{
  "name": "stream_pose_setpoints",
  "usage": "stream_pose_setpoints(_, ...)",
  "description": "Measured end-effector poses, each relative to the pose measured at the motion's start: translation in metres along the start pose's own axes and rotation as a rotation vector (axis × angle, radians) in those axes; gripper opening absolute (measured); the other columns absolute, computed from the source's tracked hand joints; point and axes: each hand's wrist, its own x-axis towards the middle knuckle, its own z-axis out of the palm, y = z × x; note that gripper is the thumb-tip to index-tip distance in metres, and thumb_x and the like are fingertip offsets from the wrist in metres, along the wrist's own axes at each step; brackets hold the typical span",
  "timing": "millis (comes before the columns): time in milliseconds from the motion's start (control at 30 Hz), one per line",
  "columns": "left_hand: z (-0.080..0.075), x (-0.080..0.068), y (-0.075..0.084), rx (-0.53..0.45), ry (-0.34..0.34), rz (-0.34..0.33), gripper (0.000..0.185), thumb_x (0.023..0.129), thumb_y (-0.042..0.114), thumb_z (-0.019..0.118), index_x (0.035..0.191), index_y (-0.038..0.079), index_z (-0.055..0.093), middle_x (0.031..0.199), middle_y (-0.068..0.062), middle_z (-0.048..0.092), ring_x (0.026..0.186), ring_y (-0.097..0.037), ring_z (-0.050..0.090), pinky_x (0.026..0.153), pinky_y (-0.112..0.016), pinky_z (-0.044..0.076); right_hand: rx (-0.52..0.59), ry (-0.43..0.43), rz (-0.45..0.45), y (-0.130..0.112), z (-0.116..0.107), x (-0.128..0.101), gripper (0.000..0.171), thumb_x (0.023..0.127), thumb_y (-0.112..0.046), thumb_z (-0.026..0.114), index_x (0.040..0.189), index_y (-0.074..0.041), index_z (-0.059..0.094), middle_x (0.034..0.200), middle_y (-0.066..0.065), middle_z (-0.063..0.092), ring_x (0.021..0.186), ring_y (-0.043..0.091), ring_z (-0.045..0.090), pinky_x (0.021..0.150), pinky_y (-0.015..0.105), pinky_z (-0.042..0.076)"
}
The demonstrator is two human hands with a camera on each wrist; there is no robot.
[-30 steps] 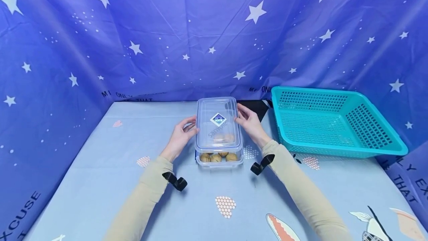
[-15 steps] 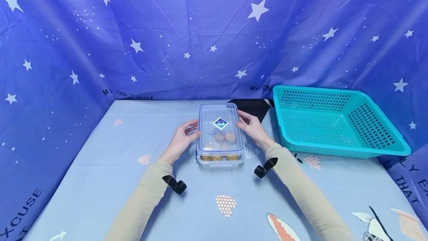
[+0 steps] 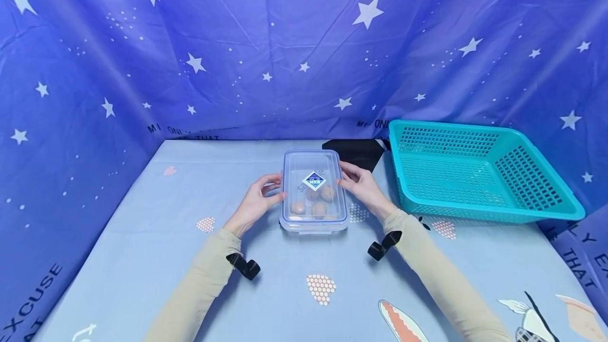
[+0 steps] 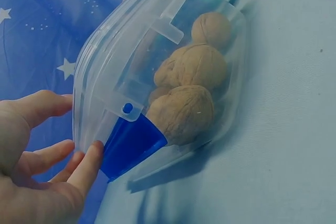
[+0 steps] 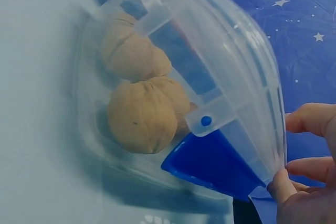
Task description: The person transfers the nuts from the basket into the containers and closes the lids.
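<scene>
A clear plastic food container (image 3: 314, 231) holding several walnuts (image 4: 186, 111) sits on the table, its clear lid (image 3: 311, 165) lying over the top. A diamond-shaped sticker marks the lid. My left hand (image 3: 256, 199) holds the lid's left edge, with the thumb at the top face and fingers by a blue latch (image 4: 131, 148). On the opposite edge my right hand (image 3: 363, 186) holds the lid the same way, near another blue latch (image 5: 212, 163). Both side latches hang outward, unfastened. More walnuts (image 5: 142, 116) show through the wall in the right wrist view.
A turquoise plastic basket (image 3: 475, 212) stands to the right of the container. Behind the container lies a black object (image 3: 353, 152) on the patterned tablecloth (image 3: 266, 294). A purple star-print curtain (image 3: 266, 41) hangs around the back and sides.
Both hands have brought the lid down and slightly toward me onto the container. The walnuts that showed at the front, uncovered, now lie beneath it.
</scene>
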Motion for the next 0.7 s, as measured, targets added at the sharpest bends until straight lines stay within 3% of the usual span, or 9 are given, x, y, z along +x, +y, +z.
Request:
stream_pose_setpoints(367,-0.0003,-0.0021,-0.0014,0.043,-0.006,0.007,0.055,0.085,-0.003,0.067,0.136,-0.005,0.047,0.127,-0.025,0.051,0.118,-0.039,0.05,0.102,-0.046,0.041,0.014,-0.027,0.008,0.005,-0.0026,-0.0025,0.06,0.09,0.002,0.063,0.143,0.01,0.037,0.146,0.025,0.039,0.133,0.031,0.04,0.106,0.031,0.036)
stream_pose_setpoints(500,-0.0018,0.0001,-0.0045,0.036,-0.019,-0.04,0.06,0.087,0.002,0.067,0.142,0.004,0.043,0.134,-0.023,0.045,0.123,-0.04,0.046,0.104,-0.051,0.037,-0.007,-0.03,0.003,0.0052,-0.0029,-0.0025,0.06,0.091,-0.001,0.063,0.144,0.009,0.036,0.146,0.025,0.039,0.134,0.032,0.039,0.107,0.033,0.034)
stream_pose_setpoints(700,0.0013,0.0035,-0.009,-0.183,-0.054,-0.159,0.067,0.09,0.002,0.062,0.149,0.017,0.035,0.143,-0.023,0.032,0.126,-0.038,0.042,0.098,-0.046,0.045,-0.096,-0.042,0.015,0.0073,-0.0047,-0.007,0.062,0.093,-0.011,0.064,0.147,0.0,0.037,0.148,0.023,0.037,0.134,0.039,0.036,0.11,0.047,0.032)
